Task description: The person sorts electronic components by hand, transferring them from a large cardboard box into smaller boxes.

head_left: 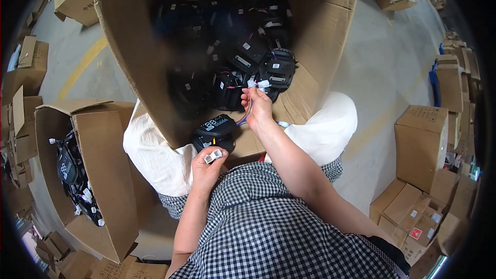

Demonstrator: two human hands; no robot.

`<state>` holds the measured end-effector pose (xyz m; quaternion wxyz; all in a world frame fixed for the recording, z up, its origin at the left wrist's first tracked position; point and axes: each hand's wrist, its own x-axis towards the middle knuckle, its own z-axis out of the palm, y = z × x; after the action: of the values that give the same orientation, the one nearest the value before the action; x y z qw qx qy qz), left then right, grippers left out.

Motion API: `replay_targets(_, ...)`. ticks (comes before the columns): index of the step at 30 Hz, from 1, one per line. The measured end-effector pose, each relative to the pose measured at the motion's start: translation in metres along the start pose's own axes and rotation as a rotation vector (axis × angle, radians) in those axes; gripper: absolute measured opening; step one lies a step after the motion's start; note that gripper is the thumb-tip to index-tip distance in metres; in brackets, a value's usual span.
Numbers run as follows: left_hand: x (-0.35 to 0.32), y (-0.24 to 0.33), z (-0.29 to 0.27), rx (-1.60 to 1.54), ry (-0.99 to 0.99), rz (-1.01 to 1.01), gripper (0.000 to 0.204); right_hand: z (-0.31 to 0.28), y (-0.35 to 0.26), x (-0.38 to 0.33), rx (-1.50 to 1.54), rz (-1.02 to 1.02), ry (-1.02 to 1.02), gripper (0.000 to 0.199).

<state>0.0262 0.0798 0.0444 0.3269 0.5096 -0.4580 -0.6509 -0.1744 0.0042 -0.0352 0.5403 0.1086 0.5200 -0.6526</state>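
My left hand (205, 171) is closed around a white plastic plug connector (213, 156), its open end facing up. My right hand (258, 107) pinches another white connector (260, 83) over the big cardboard box. From that hand red and blue wires (244, 119) run down toward a black display unit (216, 125) with pale segments on its face. This unit rests at the box's near edge, just beyond my left hand, on another dark unit that is partly hidden. A loose white connector (283, 124) shows beside my right wrist.
The big cardboard box (323, 36) holds many black units (248, 51) with wires and white labels. A second carton (103, 175) at left contains more display units (67, 168). Stacked cartons (421, 144) stand at right, others at far left. White cloth (325, 129) covers my knees.
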Motion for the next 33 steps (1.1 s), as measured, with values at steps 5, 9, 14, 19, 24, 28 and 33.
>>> replay_targets(5, -0.001, -0.001, 0.001, 0.009, 0.016, 0.041, 0.006, -0.005, -0.029, -0.015, -0.184, -0.265, -0.163, 0.019)
replay_targets(9, 0.002, 0.003, 0.000, 0.248, 0.130, 0.241, 0.022, -0.018, -0.033, -0.063, -0.709, -0.430, -0.570, 0.016)
replay_targets(14, 0.007, 0.014, 0.010, 0.416, -0.030, 0.408, 0.040, -0.037, -0.011, -0.115, -1.377, -0.991, -0.894, 0.009)
replay_targets(19, 0.019, 0.004, 0.005, 0.200, -0.029, 0.339, 0.022, -0.040, -0.025, -0.109, -1.281, -0.952, -0.967, 0.011)
replay_targets(24, 0.013, -0.009, 0.002, 0.216, -0.001, 0.191, 0.019, -0.027, -0.053, -0.131, -0.868, 0.008, -0.592, 0.022)
replay_targets(28, 0.013, -0.002, 0.007, 0.304, 0.012, 0.216, 0.022, -0.026, -0.043, -0.131, -0.926, 0.090, -0.644, 0.022)
replay_targets(33, 0.019, 0.002, 0.009, 0.690, 0.050, 0.476, 0.018, -0.025, -0.032, -0.140, -0.796, 0.279, -0.444, 0.023)
